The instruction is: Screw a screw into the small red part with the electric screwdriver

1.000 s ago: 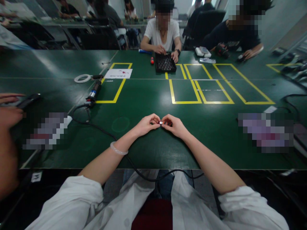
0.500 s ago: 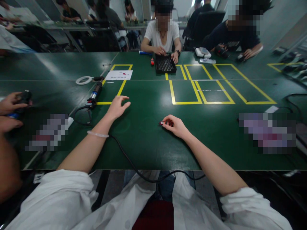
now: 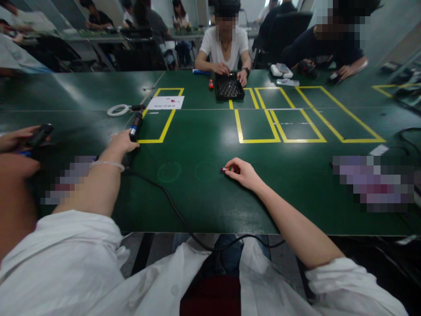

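My right hand (image 3: 242, 172) rests on the green table (image 3: 204, 197) and pinches a small red and silver part (image 3: 224, 169) at its fingertips. Far out to the left, my left hand (image 3: 121, 141) has its fingers curled at the near end of a black electric screwdriver (image 3: 135, 124) with a blue band, which lies on the table. The tool's black cable (image 3: 171, 206) runs back across the table and off its front edge.
Yellow tape rectangles (image 3: 256, 125) mark the table. A white tape ring (image 3: 117, 109) and a paper sheet (image 3: 165, 102) lie beyond the screwdriver. A person opposite works at a black tray (image 3: 229, 88). Another person's hand (image 3: 19, 138) holds a dark object at the left.
My left hand left the small part, swung out to the left and reached the screwdriver. My right hand stayed in place, still pinching the part.
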Demonstrator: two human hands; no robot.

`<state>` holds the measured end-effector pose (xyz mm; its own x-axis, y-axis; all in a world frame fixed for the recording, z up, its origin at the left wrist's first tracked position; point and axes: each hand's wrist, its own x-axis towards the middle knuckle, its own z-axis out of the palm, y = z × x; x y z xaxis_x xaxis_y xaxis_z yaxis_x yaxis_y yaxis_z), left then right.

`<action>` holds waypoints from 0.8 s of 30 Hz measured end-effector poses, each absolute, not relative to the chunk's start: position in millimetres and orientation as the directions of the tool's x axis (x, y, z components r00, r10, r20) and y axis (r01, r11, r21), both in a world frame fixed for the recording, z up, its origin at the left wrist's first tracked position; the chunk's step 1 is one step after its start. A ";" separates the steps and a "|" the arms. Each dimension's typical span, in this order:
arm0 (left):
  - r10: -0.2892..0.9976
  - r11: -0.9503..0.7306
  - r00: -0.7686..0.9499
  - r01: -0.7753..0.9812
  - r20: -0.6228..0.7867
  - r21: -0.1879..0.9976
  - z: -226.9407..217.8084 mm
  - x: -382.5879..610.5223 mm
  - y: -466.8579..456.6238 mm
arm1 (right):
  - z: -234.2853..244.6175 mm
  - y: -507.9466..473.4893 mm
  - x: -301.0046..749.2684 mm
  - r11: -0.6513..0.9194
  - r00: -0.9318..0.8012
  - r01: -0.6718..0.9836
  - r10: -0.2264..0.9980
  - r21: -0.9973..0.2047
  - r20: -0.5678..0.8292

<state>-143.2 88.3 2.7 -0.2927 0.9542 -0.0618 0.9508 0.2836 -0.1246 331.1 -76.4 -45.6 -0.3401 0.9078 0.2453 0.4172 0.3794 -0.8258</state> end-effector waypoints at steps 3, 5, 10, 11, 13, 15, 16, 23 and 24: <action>0.952 0.293 -0.299 0.952 -0.069 -0.085 3.6 -140.1 87.2 | -44.9 -76.6 331.0 0.368 -0.340 0.421 0.911 -0.829 0.232; 0.952 0.301 -0.303 0.952 -0.051 -0.048 2.9 -131.5 82.6 | -45.0 -76.2 330.8 0.364 -0.350 0.424 0.910 -0.829 0.221; 0.955 0.294 -0.294 0.956 0.048 0.009 -2.9 -85.4 62.5 | -47.2 -74.7 330.0 0.357 -0.361 0.431 0.910 -0.829 0.204; 0.957 0.284 -0.285 0.959 0.057 0.021 -4.2 -73.6 57.8 | -47.6 -74.6 329.9 0.356 -0.360 0.430 0.910 -0.830 0.204; 0.964 0.251 -0.254 0.967 0.075 0.049 -6.7 -48.9 48.0 | -48.1 -74.5 330.0 0.357 -0.357 0.426 0.911 -0.831 0.208; 0.974 0.200 -0.207 0.977 0.095 0.076 -8.9 -23.1 36.9 | -48.4 -74.4 330.5 0.366 -0.349 0.420 0.910 -0.831 0.224; 0.979 0.167 -0.176 0.982 0.104 0.086 -9.9 -10.0 30.8 | -48.7 -74.3 330.8 0.370 -0.345 0.414 0.909 -0.832 0.233; 0.983 -0.135 0.122 0.987 0.135 0.085 -12.0 79.0 -18.1 | -53.1 -71.2 332.5 0.292 -0.310 0.280 0.929 -0.914 0.202; 0.977 -0.177 0.165 0.981 0.133 0.082 -11.5 90.1 -24.9 | -53.6 -70.8 332.5 0.280 -0.303 0.248 0.932 -0.928 0.200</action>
